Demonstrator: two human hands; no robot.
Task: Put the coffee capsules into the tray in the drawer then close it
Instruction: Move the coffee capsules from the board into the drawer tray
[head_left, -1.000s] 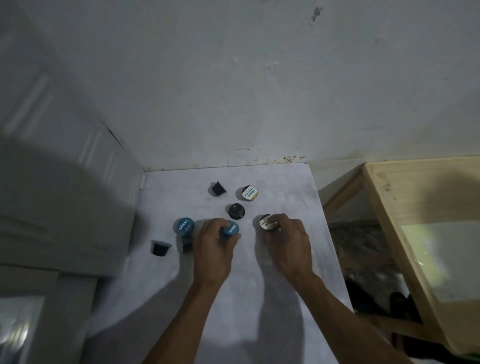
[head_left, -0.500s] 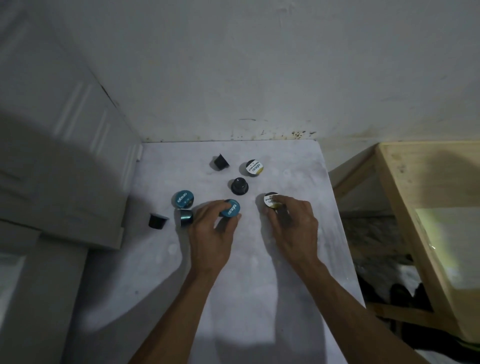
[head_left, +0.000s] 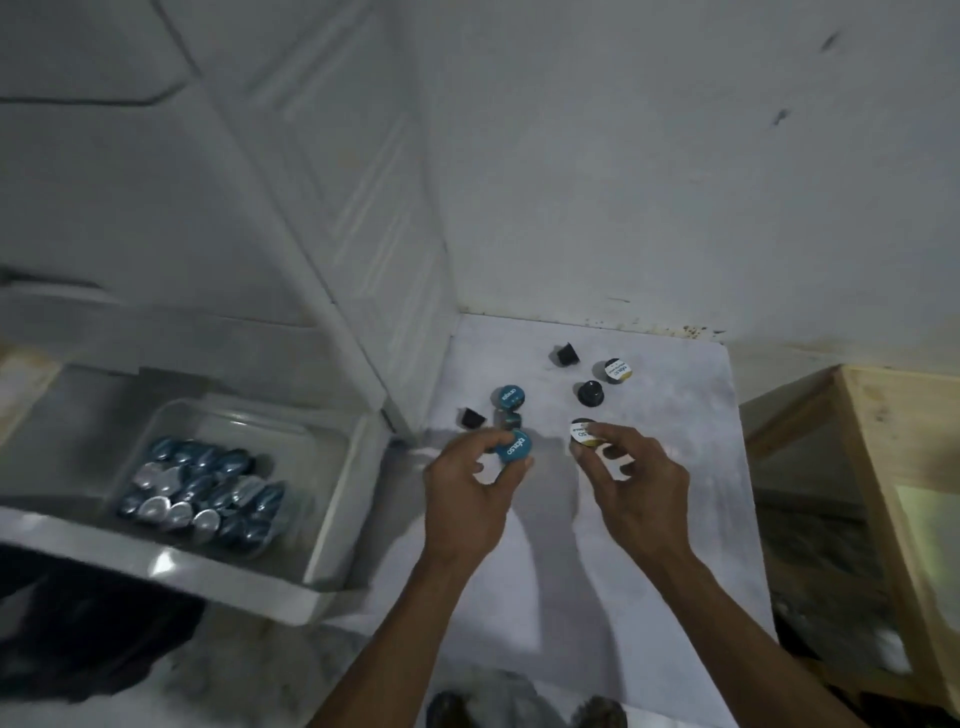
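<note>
My left hand (head_left: 470, 493) grips a blue-lidded capsule (head_left: 515, 448), lifted off the white tabletop (head_left: 675, 467). A white-and-yellow-lidded capsule (head_left: 584, 434) is pinched in my right hand (head_left: 631, 488). Several capsules stay on the table: a blue-lidded one (head_left: 509, 396), a dark one on its side (head_left: 471, 417), a black one (head_left: 590, 393), a white-lidded one (head_left: 618, 370) and a small black one (head_left: 566, 354) at the back. At the left the open white drawer (head_left: 332, 519) holds a clear tray (head_left: 234, 415) with several blue and silver capsules (head_left: 202, 488).
A white cabinet door (head_left: 337, 182) stands between drawer and table. The wall (head_left: 675, 156) closes off the back. A wooden frame (head_left: 883, 467) sits to the right of the table. Dark fabric (head_left: 78, 623) lies under the drawer.
Both hands have lifted their capsules off the table and drawn back toward me. The view has swung left, bringing the open drawer and tray into sight.
</note>
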